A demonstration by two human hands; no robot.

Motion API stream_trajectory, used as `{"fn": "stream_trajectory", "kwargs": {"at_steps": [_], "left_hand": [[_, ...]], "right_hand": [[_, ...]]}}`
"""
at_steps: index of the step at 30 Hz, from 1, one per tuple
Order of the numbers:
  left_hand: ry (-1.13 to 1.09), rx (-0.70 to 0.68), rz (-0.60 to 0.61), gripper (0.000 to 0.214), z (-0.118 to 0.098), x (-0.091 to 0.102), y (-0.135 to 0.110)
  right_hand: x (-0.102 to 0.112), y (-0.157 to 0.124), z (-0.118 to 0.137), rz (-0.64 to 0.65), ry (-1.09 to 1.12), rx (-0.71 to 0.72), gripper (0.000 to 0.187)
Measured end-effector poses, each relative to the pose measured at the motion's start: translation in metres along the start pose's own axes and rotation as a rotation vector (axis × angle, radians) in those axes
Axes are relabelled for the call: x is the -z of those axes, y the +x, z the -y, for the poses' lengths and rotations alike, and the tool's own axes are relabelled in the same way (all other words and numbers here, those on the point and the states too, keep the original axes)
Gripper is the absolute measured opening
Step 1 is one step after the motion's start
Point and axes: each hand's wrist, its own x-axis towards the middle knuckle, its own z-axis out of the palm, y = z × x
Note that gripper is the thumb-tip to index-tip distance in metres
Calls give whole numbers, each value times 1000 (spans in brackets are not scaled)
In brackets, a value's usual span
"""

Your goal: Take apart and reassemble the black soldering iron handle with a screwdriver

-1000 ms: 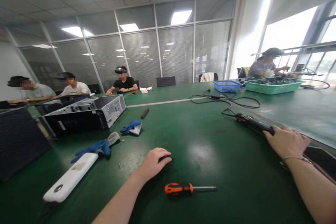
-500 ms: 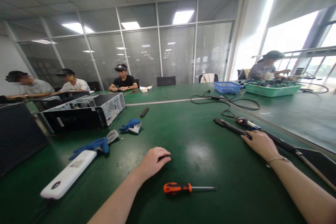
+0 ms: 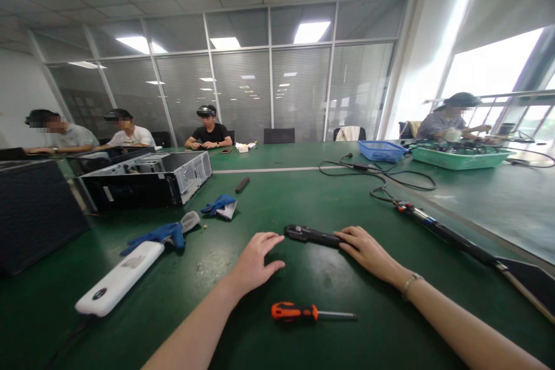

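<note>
One black handle casing (image 3: 309, 235), pinched by the right hand (image 3: 363, 248) only at its right end, could swivel loose; the left hand (image 3: 255, 260) is spread beside it.

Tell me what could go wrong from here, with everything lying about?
The bare right hand has the long black casing by only one end, so it might slip. The orange-and-black-handled screwdriver lies loose between the forearms and could be knocked away. A thin black cable leads to the slim black-and-silver tool, so a snag might drag it.
</note>
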Motion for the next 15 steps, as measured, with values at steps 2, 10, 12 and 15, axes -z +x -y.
{"fn": "stream_trajectory", "kwargs": {"at_steps": [2, 10, 12, 15], "left_hand": [[30, 8, -2, 65, 0, 0, -1], [67, 43, 187, 45, -7, 4, -1], [66, 38, 194, 42, -7, 5, 0], [57, 25, 192, 42, -6, 5, 0]], "right_hand": [[4, 0, 28, 56, 158, 79, 40], [20, -1, 51, 148, 299, 123, 35], [23, 2, 29, 5, 190, 29, 40], [32, -7, -30, -267, -148, -231, 51]]}}
